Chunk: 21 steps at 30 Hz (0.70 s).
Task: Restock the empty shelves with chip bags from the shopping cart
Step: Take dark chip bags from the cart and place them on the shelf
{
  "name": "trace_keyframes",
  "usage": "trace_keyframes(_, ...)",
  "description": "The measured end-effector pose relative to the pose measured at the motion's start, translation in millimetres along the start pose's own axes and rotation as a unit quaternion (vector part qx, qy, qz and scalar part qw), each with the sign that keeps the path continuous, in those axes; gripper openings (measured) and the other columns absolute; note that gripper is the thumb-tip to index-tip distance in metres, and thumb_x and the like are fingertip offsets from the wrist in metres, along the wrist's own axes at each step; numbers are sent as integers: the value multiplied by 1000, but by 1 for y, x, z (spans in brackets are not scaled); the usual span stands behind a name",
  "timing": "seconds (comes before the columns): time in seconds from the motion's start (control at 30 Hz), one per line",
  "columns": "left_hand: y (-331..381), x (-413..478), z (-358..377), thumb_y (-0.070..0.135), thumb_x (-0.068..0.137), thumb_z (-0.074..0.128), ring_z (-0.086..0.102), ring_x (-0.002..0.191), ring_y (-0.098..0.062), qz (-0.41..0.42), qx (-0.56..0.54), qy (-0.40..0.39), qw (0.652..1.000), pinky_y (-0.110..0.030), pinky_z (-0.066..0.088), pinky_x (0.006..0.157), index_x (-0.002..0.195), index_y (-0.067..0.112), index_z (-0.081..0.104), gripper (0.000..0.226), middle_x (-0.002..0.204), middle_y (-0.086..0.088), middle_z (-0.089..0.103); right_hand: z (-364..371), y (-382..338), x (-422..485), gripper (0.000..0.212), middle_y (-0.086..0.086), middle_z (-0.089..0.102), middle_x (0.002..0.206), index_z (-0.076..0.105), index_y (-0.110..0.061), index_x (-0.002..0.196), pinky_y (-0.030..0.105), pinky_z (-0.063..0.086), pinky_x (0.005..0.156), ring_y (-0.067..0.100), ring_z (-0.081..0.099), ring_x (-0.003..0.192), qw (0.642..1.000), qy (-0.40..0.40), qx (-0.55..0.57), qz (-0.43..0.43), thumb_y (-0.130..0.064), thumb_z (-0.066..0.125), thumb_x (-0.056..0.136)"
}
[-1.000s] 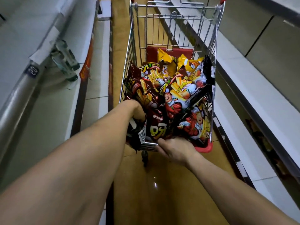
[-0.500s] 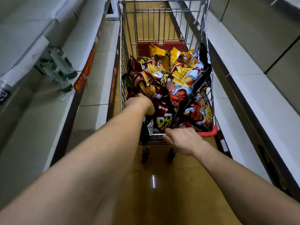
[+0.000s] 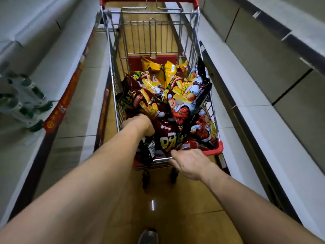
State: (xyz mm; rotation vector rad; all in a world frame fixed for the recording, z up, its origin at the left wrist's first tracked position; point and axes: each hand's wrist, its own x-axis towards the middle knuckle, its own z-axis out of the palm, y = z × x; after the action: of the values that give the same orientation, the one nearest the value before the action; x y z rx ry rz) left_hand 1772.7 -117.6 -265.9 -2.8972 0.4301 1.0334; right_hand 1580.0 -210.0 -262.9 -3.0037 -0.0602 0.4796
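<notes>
Flanking a narrow aisle, pale shelves [image 3: 58,55] run along both sides, bare for most of their length. Glossy brown floor [image 3: 175,208] lies between them. A wire shopping cart [image 3: 213,150] with red trim stands in the middle of the aisle, straight ahead of the person. The chip bags [image 3: 182,95] fill the near half of its basket in a loose heap of dark red, yellow and black wrappers. One dark red bag [image 3: 168,136] with large yellow lettering leans against the near end of the basket. A few clear plastic bottles [image 3: 26,101] with dark caps lie on their sides on the left shelf, blurred.

Both hands are at the cart's near end, apart from each other. The left hand [image 3: 140,123] is pushed into the heap at the near left corner. Its fingers are buried among the wrappers, so its grip cannot be told. The right hand [image 3: 190,162] sits at the near rail, fingers curled over it, just below the dark red bag. A shoe tip [image 3: 148,235] shows at the bottom edge.
</notes>
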Motion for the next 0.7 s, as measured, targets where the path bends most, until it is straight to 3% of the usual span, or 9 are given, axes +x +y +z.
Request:
trace_keyframes(0.1,2,93,7,67,59,36,57,115,-31,42,33,2,999,-45,47,99,132,27,54,85,128,-3,59,-10,18,23,34,6,63,105,45,-16,110,37,34,74,31,60,98,1000,-14,5,0,-43,25,104)
trace_keyframes(0.27,10,50,-65,43,72,56,62,103,-33,43,-20,-13,999,-44,53,93,115,12,57,53,114,-11,62,-33,43,69,33,6,62,107,44,-16,113,38,33,77,30,59,100,998,-45,20,29,-43,26,104)
trace_keyframes(0.43,11,82,-104,49,84,61,50,124,-36,15,-50,19,998,-46,45,103,150,17,20,84,139,-16,47,-52,54,122,34,6,62,109,43,-16,114,38,34,79,30,59,102,997,-36,27,62,-43,26,104)
trace_keyframes(0.7,23,117,-142,42,93,57,28,139,-45,3,-34,26,999,-51,37,106,155,28,-4,88,158,-23,6,-73,67,178,35,8,61,112,44,-15,117,38,36,79,30,58,104,992,-48,61,97,-43,26,105)
